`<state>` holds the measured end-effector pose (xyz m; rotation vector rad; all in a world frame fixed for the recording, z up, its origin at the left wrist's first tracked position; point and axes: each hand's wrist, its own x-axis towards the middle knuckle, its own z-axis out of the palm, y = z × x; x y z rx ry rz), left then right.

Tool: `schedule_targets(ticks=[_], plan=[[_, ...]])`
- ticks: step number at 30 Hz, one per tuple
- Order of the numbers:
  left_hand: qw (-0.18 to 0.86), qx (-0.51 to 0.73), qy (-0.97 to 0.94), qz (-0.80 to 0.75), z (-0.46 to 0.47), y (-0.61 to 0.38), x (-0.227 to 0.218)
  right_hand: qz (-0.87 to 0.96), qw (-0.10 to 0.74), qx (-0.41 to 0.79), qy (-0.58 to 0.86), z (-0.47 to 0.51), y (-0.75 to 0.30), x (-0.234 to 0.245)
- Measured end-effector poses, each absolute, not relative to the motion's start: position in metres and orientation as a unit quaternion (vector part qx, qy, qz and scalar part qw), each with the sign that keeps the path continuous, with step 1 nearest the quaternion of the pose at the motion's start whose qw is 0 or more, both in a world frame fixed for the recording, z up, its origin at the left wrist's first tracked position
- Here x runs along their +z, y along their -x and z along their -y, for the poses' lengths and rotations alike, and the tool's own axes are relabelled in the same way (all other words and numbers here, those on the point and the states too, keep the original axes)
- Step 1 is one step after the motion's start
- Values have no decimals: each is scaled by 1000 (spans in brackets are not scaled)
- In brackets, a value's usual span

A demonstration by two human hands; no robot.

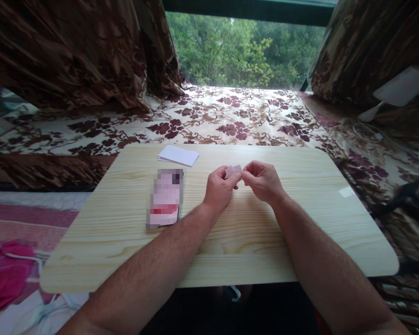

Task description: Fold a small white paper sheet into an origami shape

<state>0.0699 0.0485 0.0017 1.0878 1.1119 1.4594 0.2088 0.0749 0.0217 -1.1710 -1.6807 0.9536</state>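
Above the middle of the table, my left hand point(219, 187) pinches a small piece of pale paper point(233, 170) between thumb and fingers. My right hand point(263, 180) is closed, its thumb and forefinger pinched at the right end of the same paper. The fingertips of both hands almost meet there, and they hide part of the paper. To the left lies a flat pinkish phone-like object point(165, 195), blurred by blocks, with a red band across it. Behind it rests a small stack of white paper sheets point(178, 155).
The light wood-grain table point(125, 251) has rounded corners. Beyond it, a ledge with floral cloth point(230, 116) runs below the window. A white lamp point(403, 86) with a cord stands at the right. Pink fabric point(7, 274) lies at the lower left.
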Motion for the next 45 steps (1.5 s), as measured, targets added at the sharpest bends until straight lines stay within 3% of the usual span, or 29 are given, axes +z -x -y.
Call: schedule_targets(ticks=[15, 45], plan=[[438, 555, -508, -492, -51, -61, 6, 663, 418, 400, 475, -76, -210, 24], [479, 525, -510, -484, -53, -59, 4, 656, 415, 437, 454, -76, -211, 22]])
